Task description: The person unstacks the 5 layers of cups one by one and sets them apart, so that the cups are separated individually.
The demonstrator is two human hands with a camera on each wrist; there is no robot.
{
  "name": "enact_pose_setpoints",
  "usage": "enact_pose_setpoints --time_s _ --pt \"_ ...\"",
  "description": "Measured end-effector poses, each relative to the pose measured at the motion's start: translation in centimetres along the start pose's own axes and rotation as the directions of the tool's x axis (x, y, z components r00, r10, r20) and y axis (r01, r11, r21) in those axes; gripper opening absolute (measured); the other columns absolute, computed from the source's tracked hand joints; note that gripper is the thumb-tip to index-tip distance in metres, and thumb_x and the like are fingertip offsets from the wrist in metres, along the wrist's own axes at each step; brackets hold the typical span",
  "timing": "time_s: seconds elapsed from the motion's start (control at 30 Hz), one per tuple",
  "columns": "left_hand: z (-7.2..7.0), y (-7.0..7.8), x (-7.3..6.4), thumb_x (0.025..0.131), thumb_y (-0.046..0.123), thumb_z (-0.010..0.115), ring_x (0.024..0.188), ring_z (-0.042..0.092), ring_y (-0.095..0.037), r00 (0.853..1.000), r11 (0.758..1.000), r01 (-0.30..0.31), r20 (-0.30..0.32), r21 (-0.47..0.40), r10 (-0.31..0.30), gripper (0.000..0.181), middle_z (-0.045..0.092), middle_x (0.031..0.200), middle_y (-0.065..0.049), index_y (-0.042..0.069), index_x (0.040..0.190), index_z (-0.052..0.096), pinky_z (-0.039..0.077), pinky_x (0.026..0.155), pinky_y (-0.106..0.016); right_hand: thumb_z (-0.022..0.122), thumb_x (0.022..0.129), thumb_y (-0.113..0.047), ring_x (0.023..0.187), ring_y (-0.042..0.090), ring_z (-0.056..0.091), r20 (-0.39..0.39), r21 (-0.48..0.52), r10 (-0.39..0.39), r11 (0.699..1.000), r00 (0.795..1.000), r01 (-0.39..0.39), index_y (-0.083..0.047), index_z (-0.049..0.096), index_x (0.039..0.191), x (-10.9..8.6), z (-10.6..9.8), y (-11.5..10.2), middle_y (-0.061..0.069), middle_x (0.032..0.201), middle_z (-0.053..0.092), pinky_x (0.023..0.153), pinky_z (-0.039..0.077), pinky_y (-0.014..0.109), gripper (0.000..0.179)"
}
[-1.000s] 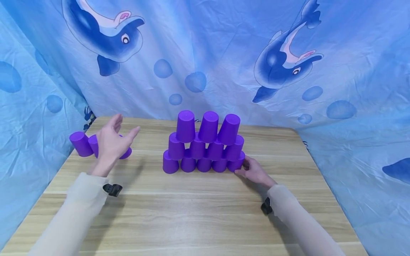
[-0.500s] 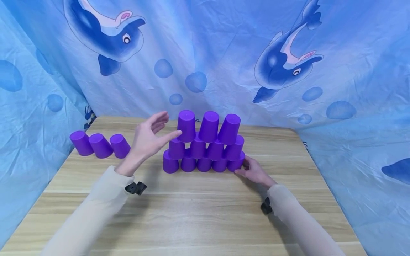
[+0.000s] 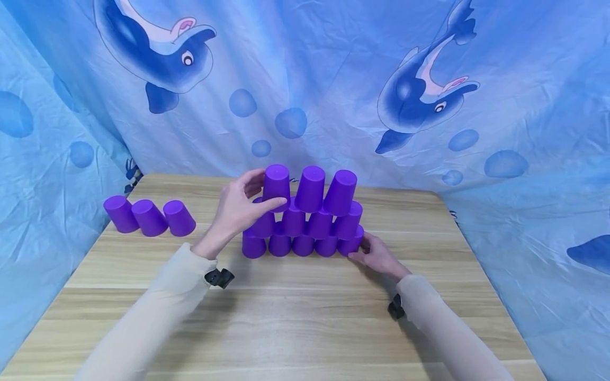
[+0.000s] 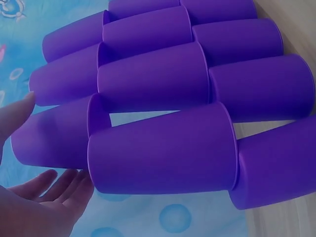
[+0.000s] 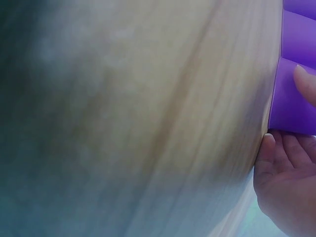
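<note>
Upside-down purple cups form a stepped wall on the table: a bottom row of several, a middle row of several and three on top. My left hand (image 3: 240,207) is around the top row's leftmost cup (image 3: 276,182), thumb across its front and fingers at its far side. The left wrist view has this cup (image 4: 54,133) between thumb and fingers, beside the stacked rows. At the bottom right, my right hand (image 3: 378,257) holds the end cup (image 3: 349,244), thumb in front and fingers behind. In the right wrist view the thumb lies over that cup (image 5: 286,106).
Three more upside-down purple cups (image 3: 150,217) stand in a row at the table's left. The wooden table (image 3: 295,323) reaches back to a blue curtain (image 3: 333,79) printed with dolphins. A dark band (image 3: 219,277) is at the left wrist, another (image 3: 396,307) at the right.
My left hand has moved right, from over the three separate cups to the leftmost top cup, and now closes around it. The right hand and the wall of cups have stayed put.
</note>
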State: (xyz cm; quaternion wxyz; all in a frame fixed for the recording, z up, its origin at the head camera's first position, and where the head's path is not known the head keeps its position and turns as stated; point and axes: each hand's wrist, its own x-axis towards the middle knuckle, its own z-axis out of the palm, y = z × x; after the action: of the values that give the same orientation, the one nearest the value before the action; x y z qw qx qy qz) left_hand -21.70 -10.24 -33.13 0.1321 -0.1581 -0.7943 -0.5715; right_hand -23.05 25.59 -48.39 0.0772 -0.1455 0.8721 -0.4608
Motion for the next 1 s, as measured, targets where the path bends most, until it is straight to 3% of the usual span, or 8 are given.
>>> enact_pose_setpoints --time_s 0.43,0.73,0.87,1.0 --pt "0.5 -0.5 0.1 0.071 0.025 0.086 0.104 0.062 -0.023 1.0 1.0 -0.015 -0.01 0.0 0.015 0.069 0.064 0.115 -0.012 0.004 0.13 0.056 0.049 0.092 -0.033 0.075 0.082 -0.01 0.117 0.036 0.052 -0.009 -0.043 0.026 0.999 1.0 -0.026 -0.002 0.049 0.134 -0.2 0.0 -0.4 0.018 0.125 0.058 0.101 0.038 0.052 0.059" --pt "0.6 -0.3 0.1 0.076 0.02 0.083 0.105 0.061 -0.026 0.999 1.0 -0.017 -0.039 0.015 0.017 0.063 0.064 0.114 -0.015 0.0 0.129 0.055 0.049 0.092 -0.033 0.071 0.084 0.0 0.117 0.044 0.05 0.015 -0.043 0.003 0.999 1.0 -0.002 0.008 0.046 0.132 -1.4 -0.5 -4.3 0.026 0.124 0.056 0.1 0.038 0.056 0.055" --pt "0.4 -0.2 0.1 0.078 0.02 0.082 0.108 0.06 -0.027 0.997 1.0 -0.009 -0.079 -0.012 0.008 0.063 0.063 0.117 -0.017 0.0 0.13 0.053 0.047 0.095 -0.035 0.072 0.083 -0.002 0.116 0.043 0.051 0.008 -0.037 -0.012 0.999 1.0 0.012 0.006 0.047 0.132 -0.9 -0.3 -2.7 0.025 0.123 0.057 0.1 0.038 0.055 0.056" --pt "-0.1 0.1 0.0 0.078 0.02 0.082 0.105 0.061 -0.026 0.99 0.998 -0.04 -0.14 -0.05 0.033 0.062 0.064 0.114 -0.017 0.001 0.13 0.055 0.048 0.093 -0.034 0.074 0.083 -0.007 0.117 0.038 0.052 0.002 -0.035 -0.01 0.999 1.0 0.011 0.002 0.047 0.135 -0.1 0.0 -0.5 0.021 0.125 0.057 0.1 0.039 0.052 0.059"
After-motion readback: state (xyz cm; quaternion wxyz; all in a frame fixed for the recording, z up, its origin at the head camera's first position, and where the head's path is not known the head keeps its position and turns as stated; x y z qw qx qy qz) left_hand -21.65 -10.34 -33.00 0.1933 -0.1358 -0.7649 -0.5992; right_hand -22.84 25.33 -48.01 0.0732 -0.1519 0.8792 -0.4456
